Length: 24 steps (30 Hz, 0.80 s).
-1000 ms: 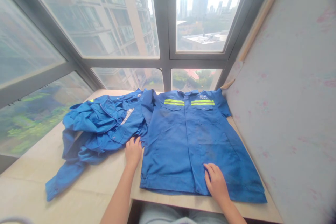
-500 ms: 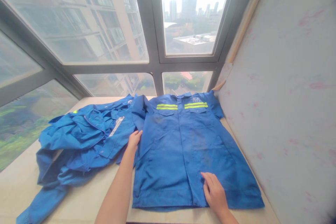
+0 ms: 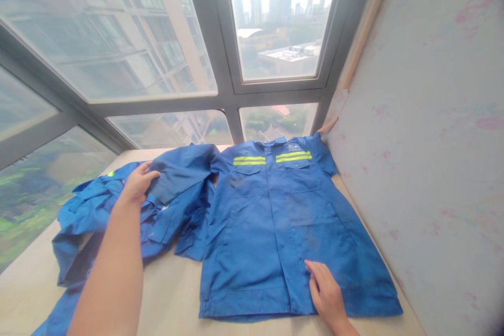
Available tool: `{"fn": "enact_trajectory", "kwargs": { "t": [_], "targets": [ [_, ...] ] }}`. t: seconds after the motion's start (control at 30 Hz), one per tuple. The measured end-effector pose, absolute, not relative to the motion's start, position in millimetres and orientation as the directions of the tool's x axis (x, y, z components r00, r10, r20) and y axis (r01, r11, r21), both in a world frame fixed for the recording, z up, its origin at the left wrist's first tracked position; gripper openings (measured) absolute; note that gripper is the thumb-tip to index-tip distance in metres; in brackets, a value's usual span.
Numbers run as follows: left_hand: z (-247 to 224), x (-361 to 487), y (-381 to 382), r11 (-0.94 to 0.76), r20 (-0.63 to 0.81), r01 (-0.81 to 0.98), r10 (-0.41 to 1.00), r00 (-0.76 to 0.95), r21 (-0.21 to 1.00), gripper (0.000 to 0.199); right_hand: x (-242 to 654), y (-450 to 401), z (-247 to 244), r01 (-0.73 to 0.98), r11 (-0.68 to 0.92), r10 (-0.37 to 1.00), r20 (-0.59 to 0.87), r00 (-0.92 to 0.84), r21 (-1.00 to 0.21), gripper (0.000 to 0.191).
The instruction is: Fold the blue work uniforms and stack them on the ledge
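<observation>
A blue work jacket (image 3: 255, 231) with yellow-green reflective stripes on its chest lies front up and spread out. My left hand (image 3: 137, 182) is closed on the end of the jacket's sleeve (image 3: 185, 168), which stretches out to the left over the other clothing. My right hand (image 3: 326, 290) rests on the jacket's lower front near the hem, its fingers extended and nothing held in them. Beneath my left forearm lies a second, crumpled blue garment (image 3: 88, 210), partly hidden by the arm and the sleeve.
A pale wooden surface (image 3: 173, 294) carries both garments. Grey-framed windows (image 3: 220, 63) stand behind and to the left. On the right, a wall (image 3: 425, 142) with faint pink marks runs close beside the jacket.
My left hand has moved from the jacket's side up and to the left, drawing the sleeve out with it. My right hand stays on the lower front. The view has shifted slightly.
</observation>
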<state>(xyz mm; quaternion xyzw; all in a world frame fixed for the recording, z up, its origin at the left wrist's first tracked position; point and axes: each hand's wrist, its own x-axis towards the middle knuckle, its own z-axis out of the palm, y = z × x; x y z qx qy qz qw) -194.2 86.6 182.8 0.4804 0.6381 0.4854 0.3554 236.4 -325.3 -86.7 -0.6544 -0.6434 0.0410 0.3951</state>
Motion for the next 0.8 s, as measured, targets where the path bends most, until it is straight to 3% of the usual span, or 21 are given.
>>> {"fn": "enact_trajectory", "kwargs": {
  "t": [0.07, 0.13, 0.2, 0.27, 0.33, 0.4, 0.47, 0.67, 0.8],
  "targets": [
    [216.4, -214.2, 99.5, 0.024, 0.096, 0.507, 0.973, -0.209, 0.862, 0.026, 236.3, -325.0, -86.5, 0.806, 0.145, 0.871, 0.46, 0.172, -0.574, 0.038],
    [243.1, -231.5, 108.6, -0.082, 0.305, 0.771, 0.941, -0.149, 0.631, 0.015, 236.5, -325.0, -86.6, 0.807, 0.156, 0.865, 0.473, 0.167, -0.57, 0.038],
    [258.3, -245.2, 112.2, -0.162, 0.554, 0.902, 0.827, -0.097, 0.399, 0.009, 236.8, -325.1, -87.1, 0.814, 0.164, 0.859, 0.486, 0.159, -0.557, 0.038],
    [259.1, -255.1, 111.4, -0.136, 0.694, 0.942, 0.709, -0.124, 0.307, 0.014, 237.4, -325.3, -87.7, 0.824, 0.168, 0.856, 0.495, 0.15, -0.541, 0.038],
    [245.9, -261.5, 108.4, 0.018, 0.664, 0.939, 0.702, -0.257, 0.344, 0.027, 237.9, -325.3, -88.1, 0.831, 0.167, 0.857, 0.495, 0.144, -0.53, 0.037],
    [222.1, -264.6, 105.0, 0.17, 0.538, 0.901, 0.752, -0.381, 0.4, 0.046, 238.2, -325.1, -88.0, 0.835, 0.162, 0.86, 0.491, 0.142, -0.526, 0.036],
    [192.6, -263.7, 100.4, 0.223, 0.433, 0.887, 0.808, -0.4, 0.404, 0.058, 238.2, -324.8, -87.5, 0.838, 0.157, 0.863, 0.485, 0.141, -0.523, 0.036],
    [101.2, -219.7, 59.5, 0.084, 0.379, 0.933, 0.898, -0.223, 0.349, 0.04, 237.5, -324.9, -83.6, 0.854, 0.139, 0.871, 0.473, 0.135, -0.5, 0.035],
    [43.5, -154.6, -5.2, -0.128, 0.268, 0.93, 0.963, 0.034, 0.345, 0.039, 233.9, -325.3, -77.5, 0.867, 0.154, 0.882, 0.462, 0.096, -0.474, 0.037]
  ]
}}
